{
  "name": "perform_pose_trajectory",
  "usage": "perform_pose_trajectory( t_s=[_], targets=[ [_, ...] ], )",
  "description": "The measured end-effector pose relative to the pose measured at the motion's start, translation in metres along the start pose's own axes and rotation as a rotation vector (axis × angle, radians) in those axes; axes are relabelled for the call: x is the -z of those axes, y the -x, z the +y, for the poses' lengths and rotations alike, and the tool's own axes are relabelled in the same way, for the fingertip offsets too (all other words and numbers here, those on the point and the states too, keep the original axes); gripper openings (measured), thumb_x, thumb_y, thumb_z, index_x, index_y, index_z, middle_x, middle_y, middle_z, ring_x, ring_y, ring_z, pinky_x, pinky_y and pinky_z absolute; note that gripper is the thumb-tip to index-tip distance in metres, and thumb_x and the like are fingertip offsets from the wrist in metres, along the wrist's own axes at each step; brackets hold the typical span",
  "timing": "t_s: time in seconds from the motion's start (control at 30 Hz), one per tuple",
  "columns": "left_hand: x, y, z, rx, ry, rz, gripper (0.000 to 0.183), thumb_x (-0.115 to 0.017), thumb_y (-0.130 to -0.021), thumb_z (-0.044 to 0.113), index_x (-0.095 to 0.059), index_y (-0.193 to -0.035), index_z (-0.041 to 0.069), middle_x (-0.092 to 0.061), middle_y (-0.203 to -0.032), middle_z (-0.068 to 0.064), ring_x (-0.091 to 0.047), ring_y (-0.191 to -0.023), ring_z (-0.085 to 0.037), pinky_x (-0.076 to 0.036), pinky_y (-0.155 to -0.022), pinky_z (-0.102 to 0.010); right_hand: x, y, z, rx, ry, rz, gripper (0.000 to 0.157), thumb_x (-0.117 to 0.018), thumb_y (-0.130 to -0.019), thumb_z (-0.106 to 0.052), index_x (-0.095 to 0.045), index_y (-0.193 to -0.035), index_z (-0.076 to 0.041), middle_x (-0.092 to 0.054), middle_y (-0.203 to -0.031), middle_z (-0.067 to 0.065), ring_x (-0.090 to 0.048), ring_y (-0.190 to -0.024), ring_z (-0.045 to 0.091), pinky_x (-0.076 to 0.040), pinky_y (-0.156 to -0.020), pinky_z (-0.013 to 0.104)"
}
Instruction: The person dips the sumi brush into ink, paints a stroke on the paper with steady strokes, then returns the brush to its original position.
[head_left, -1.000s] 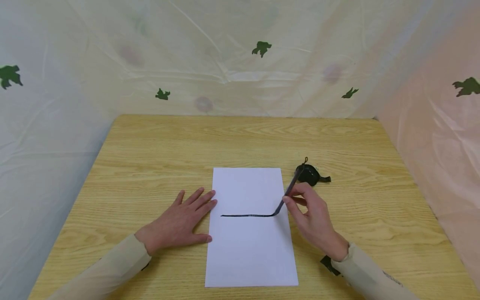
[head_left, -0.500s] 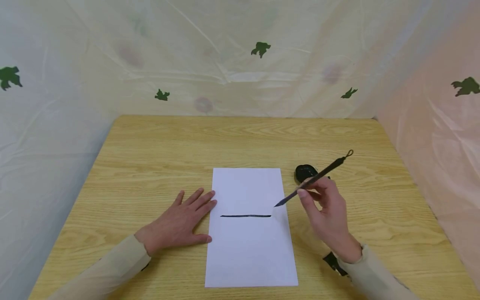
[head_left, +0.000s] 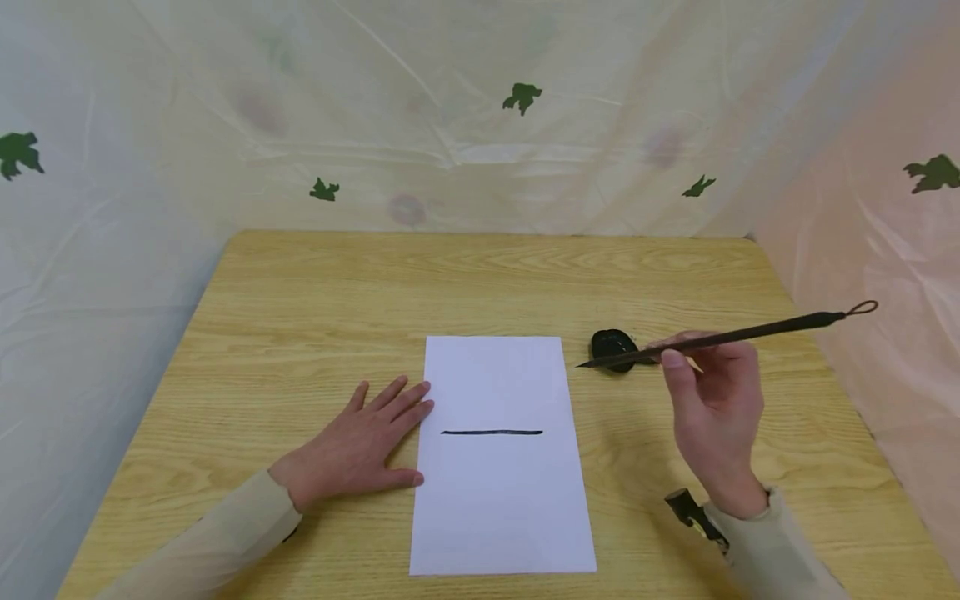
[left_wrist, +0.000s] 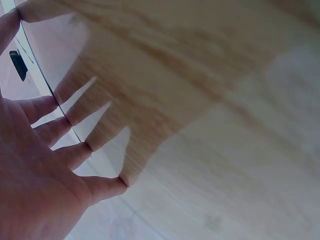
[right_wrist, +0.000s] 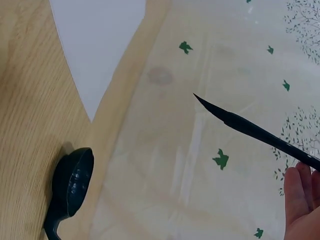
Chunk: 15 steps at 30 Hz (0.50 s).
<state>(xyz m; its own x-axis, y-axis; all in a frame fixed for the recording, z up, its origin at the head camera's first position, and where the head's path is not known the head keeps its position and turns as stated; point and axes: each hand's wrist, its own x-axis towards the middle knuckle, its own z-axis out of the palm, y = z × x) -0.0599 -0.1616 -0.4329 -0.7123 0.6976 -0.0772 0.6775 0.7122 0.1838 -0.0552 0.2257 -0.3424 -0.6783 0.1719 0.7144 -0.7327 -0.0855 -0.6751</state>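
Observation:
My right hand (head_left: 716,412) pinches a dark calligraphy brush (head_left: 738,335) by its handle, lifted off the paper. The brush lies nearly level, its pointed tip toward the left and its hanging loop at the far right. In the right wrist view the black bristles of the brush (right_wrist: 240,124) come to a fine point. A white sheet of paper (head_left: 495,508) carries one black horizontal stroke (head_left: 491,432). My left hand (head_left: 356,450) rests flat with spread fingers, fingertips at the sheet's left edge. Behind the brush tip, a small black ink dish (head_left: 611,343) with a handle is partly covered.
The wooden table (head_left: 315,300) reaches back to a pale plastic curtain (head_left: 450,108) with green bird shapes. More curtain hangs at the left and right sides. A black wrist camera mount (head_left: 693,517) sticks out from the right sleeve.
My right hand has lifted the brush off the end of the stroke and moved right, tilting the brush from steep to nearly level. My left hand has stayed in place.

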Motion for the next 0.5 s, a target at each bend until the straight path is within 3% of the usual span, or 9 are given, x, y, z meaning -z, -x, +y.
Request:
perform_pose_trajectory(
  t_s=[0.5],
  targets=[
    [0.000, 0.000, 0.000, -0.001, -0.003, 0.001, 0.092, -0.053, -0.082, 0.073, -0.034, -0.152, 0.016, -0.020, -0.160, -0.002, -0.015, -0.146, -0.030, -0.020, -0.104, -0.068, 0.025, -0.002, 0.003, 0.022, 0.039, 0.030, 0.027, -0.055, -0.085, 0.021, -0.044, -0.109, 0.024, -0.056, -0.101, 0.029, -0.063, -0.090, 0.031, -0.053, -0.082, 0.031]
  ],
)
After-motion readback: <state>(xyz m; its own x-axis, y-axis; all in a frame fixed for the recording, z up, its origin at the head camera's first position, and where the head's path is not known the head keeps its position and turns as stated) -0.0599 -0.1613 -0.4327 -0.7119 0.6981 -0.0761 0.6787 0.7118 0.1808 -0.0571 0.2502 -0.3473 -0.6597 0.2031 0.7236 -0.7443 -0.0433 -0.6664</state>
